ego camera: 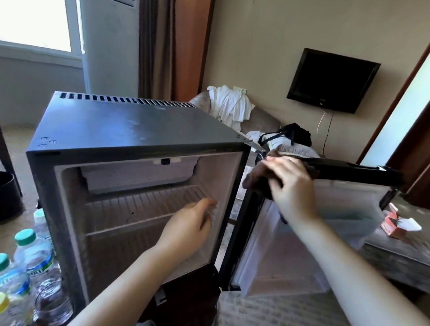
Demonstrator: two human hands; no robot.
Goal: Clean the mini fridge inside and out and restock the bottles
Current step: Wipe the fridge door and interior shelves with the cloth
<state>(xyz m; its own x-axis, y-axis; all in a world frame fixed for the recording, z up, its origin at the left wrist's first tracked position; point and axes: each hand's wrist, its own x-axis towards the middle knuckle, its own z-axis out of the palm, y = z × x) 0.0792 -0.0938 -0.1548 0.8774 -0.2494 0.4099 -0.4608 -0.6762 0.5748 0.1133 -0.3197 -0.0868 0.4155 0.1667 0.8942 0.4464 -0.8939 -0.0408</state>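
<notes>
Two hands work at a black, box-shaped mini fridge (127,127) in the head view, the only view there is. Its door (356,170) stands swung wide open to the fridge's right. The right hand (291,188) holds a crumpled brown cloth (254,180) over the door's top edge, just beside the fridge's upper hinge corner. The fingers lie across the top and the thumb seems to pinch the cloth against the inner face. That edge is long and runs rightward, away from the fridge, so any wipe along it would likely travel outward from the hinge end. This hand is by far the nearer to it. The left hand (189,225) reaches inside the fridge, fingers loosely extended and holding nothing, at the right end of the white wire shelf (138,205) under the white freezer box (139,174). Blur hides whether the fingertips touch the shelf. The cavity holds no bottles. Several clear plastic bottles (32,258) with teal and yellow caps stand clustered by the fridge's lower left front corner, on the left hand's side, so restocking looks not yet begun.
</notes>
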